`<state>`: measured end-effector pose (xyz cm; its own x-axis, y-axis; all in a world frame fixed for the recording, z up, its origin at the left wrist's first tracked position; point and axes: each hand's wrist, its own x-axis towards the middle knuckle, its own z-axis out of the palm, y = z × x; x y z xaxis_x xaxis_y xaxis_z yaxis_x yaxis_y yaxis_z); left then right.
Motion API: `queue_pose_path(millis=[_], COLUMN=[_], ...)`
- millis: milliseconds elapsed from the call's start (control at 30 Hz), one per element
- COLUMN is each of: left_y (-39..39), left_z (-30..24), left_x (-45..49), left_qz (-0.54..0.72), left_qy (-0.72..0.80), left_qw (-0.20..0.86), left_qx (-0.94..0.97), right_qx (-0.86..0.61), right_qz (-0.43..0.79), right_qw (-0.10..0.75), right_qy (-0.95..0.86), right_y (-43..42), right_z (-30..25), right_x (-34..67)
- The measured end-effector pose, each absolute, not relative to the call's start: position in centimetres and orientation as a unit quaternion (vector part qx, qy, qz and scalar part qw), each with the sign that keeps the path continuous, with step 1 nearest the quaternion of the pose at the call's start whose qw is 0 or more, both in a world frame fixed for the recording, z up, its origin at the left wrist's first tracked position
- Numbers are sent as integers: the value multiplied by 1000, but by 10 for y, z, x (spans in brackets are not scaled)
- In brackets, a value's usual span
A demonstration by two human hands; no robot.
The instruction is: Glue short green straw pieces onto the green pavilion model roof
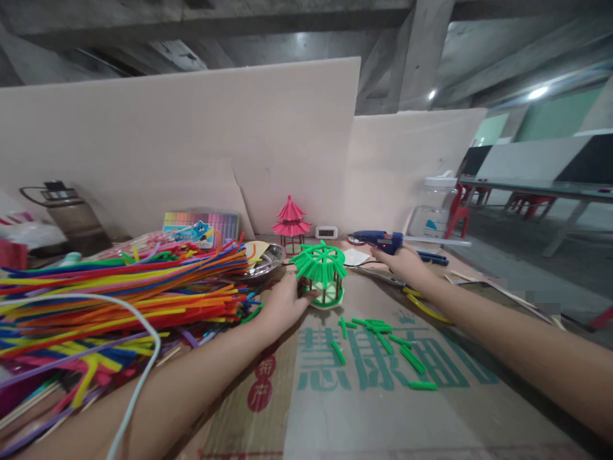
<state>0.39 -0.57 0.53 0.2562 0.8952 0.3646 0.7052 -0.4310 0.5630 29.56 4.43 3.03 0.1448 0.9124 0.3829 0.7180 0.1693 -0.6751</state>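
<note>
A small pavilion model (pixel 322 262) with a roof of green pipe-cleaner pieces, brown posts and a green-edged base stands near the middle of the cardboard. My left hand (pixel 286 303) is closed on its left side, with the thumb by the lower posts. Farther right, my right hand (pixel 401 263) is closed round a blue glue gun (pixel 385 241), whose nozzle points left. A clear glue stick (pixel 443 241) juts out of its back. Several cut green pipe-cleaner pieces (pixel 378 327) lie in front of the model.
Bundles of coloured pipe cleaners (pixel 191 281) fill the left, crossed by a white cable (pixel 148 322). Behind the model stand a pink pavilion (pixel 290 220) and a small digital clock (pixel 326 232). A marker set (pixel 204 225), a dark bottle (pixel 71 211) and a clear jug (pixel 432 207) line the back.
</note>
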Motion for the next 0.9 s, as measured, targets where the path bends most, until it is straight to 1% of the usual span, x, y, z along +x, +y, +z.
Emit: queue_pose_path(millis=[100, 167, 233, 300, 400, 467, 800, 900], left_y=[-2, 2, 6, 10, 16, 18, 17, 17], left_z=[0, -4, -8, -11, -13, -14, -6, -7], left_x=[3, 2, 1, -1, -4, -6, -5, -5], left_qz=[373, 388, 393, 400, 407, 405, 410, 416], left_qy=[470, 451, 441, 430, 420, 429, 423, 430], left_qw=[162, 163, 158, 152, 151, 149, 124, 122], left_qx=[784, 787, 791, 795, 797, 794, 799, 792], right_qx=[-596, -518, -482, -457, -440, -442, -450, -471], right_qz=[124, 137, 174, 178, 136, 129, 178, 174], right_qw=[453, 519, 550, 548, 536, 528, 475, 477], right_qy=[-651, -666, -659, -678, -707, -713, -735, -722], right_y=[5, -21, -44, -58, -64, -63, -67, -66], right_z=[29, 24, 20, 18, 19, 20, 19, 16], right_x=[289, 282, 274, 267, 260, 260, 262, 263])
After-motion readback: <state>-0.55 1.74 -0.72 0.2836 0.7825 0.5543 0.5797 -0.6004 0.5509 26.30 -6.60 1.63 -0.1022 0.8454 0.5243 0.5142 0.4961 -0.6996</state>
